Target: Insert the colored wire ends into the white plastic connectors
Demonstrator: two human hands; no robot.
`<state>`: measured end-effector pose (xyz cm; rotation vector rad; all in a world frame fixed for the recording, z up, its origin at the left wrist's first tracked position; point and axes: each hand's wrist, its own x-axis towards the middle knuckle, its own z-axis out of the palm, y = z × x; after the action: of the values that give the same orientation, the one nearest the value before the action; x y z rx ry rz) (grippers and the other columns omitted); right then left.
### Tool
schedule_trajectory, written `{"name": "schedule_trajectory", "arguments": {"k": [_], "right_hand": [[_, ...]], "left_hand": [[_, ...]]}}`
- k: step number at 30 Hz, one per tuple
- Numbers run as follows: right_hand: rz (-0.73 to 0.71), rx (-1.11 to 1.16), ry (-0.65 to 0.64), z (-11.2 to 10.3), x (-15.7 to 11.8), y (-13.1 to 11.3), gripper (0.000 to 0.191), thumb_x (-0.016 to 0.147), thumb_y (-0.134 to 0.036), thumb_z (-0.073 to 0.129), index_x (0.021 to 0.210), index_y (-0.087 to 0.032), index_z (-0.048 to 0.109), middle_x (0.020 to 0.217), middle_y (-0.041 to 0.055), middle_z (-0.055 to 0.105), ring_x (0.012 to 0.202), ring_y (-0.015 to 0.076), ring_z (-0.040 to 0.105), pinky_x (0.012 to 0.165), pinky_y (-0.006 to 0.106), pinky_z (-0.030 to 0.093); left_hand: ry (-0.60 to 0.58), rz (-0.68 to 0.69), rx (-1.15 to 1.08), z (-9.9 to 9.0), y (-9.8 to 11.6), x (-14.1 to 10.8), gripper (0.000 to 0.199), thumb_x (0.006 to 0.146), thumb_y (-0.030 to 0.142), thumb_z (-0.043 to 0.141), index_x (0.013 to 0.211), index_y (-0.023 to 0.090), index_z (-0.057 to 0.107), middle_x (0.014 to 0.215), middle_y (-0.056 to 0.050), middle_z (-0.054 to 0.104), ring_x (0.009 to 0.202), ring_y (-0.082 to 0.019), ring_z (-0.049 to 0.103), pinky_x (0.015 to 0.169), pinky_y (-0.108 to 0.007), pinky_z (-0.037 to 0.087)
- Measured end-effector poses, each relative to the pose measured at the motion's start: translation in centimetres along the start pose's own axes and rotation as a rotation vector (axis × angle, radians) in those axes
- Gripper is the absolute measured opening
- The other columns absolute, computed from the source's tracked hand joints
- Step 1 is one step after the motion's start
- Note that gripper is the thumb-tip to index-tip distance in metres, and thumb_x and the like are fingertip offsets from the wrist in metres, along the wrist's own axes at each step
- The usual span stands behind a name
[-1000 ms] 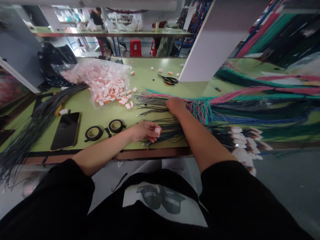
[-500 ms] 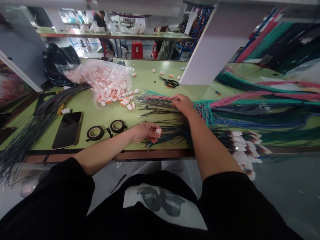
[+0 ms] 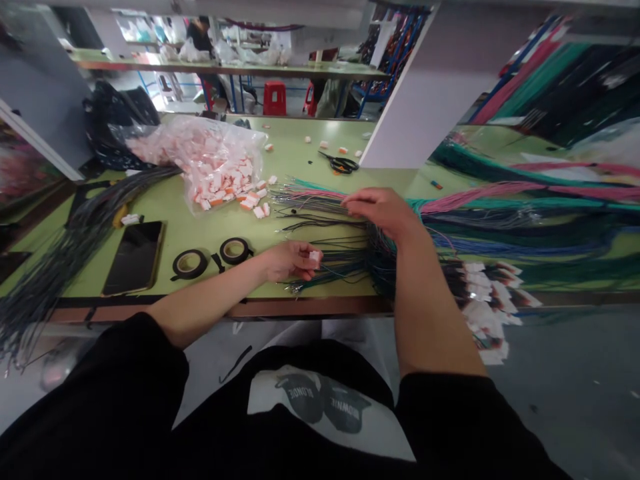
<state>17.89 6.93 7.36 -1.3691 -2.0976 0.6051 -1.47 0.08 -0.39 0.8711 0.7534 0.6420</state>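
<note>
In my left hand (image 3: 290, 261), thumb and fingers are closed on a small white connector housing (image 3: 315, 256). A thin dark green wire (image 3: 336, 272) trails from it to the right. My right hand (image 3: 383, 208) is in a pinch over the fanned-out wire ends, apparently on a thin wire whose tip is hard to make out. Beneath and left of its fingertips lie pink and grey wires (image 3: 313, 195) with metal terminals at their ends. Dark wires (image 3: 345, 261) spread out just right of my left hand.
A clear plastic bag (image 3: 210, 143) spills white-and-orange housings (image 3: 253, 199). Scissors (image 3: 340, 163), two black tape rolls (image 3: 190, 264) and a phone (image 3: 134, 259) lie on the green table. Finished-looking housings with wires (image 3: 480, 287) pile at the right edge. A white post (image 3: 405, 100) stands behind.
My right hand has drawn back to the right from the pink wires, its forearm now more upright. My left hand has barely moved and keeps the connector housing.
</note>
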Motion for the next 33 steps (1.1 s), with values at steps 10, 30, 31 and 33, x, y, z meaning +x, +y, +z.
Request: {"name": "schedule_trajectory", "arguments": {"k": [10, 30, 31, 33], "right_hand": [[-0.211, 0.025, 0.018, 4.2, -5.7, -2.3, 0.017, 0.071, -0.027, 0.052, 0.069, -0.017, 0.066, 0.067, 0.0014, 0.065, 0.061, 0.0117, 0.054, 0.058, 0.023, 0.038], [-0.028, -0.360, 0.096, 5.2, -8.0, -1.9, 0.019, 0.070, -0.029, 0.048, 0.067, -0.021, 0.065, 0.064, -0.0007, 0.063, 0.057, 0.0112, 0.049, 0.054, 0.023, 0.030], [-0.015, -0.363, 0.090, 5.2, -8.0, -2.0, 0.019, 0.070, -0.030, 0.048, 0.066, -0.021, 0.065, 0.063, -0.0007, 0.063, 0.056, 0.0111, 0.049, 0.053, 0.023, 0.029], [0.013, -0.357, 0.077, 5.2, -8.0, -2.0, 0.020, 0.070, -0.030, 0.048, 0.066, -0.021, 0.065, 0.062, -0.0004, 0.062, 0.055, 0.0113, 0.048, 0.053, 0.023, 0.029]], "left_hand": [[0.012, 0.043, -0.100, -0.4, 0.0, 0.1, 0.027, 0.065, 0.004, 0.070, 0.085, 0.010, 0.053, 0.062, 0.002, 0.059, 0.050, -0.007, 0.057, 0.049, -0.018, 0.045], [0.063, 0.011, -0.046, 0.1, 0.2, -0.1, 0.022, 0.069, 0.002, 0.065, 0.086, 0.011, 0.054, 0.061, 0.003, 0.059, 0.047, -0.006, 0.055, 0.048, -0.017, 0.045], [0.065, 0.014, -0.046, 0.1, 0.2, -0.1, 0.022, 0.069, 0.003, 0.065, 0.085, 0.011, 0.054, 0.061, 0.003, 0.059, 0.047, -0.006, 0.055, 0.048, -0.017, 0.045], [0.071, 0.017, -0.045, 0.1, 0.1, -0.1, 0.021, 0.069, 0.003, 0.065, 0.085, 0.011, 0.054, 0.061, 0.003, 0.059, 0.047, -0.006, 0.055, 0.047, -0.017, 0.044]]}}
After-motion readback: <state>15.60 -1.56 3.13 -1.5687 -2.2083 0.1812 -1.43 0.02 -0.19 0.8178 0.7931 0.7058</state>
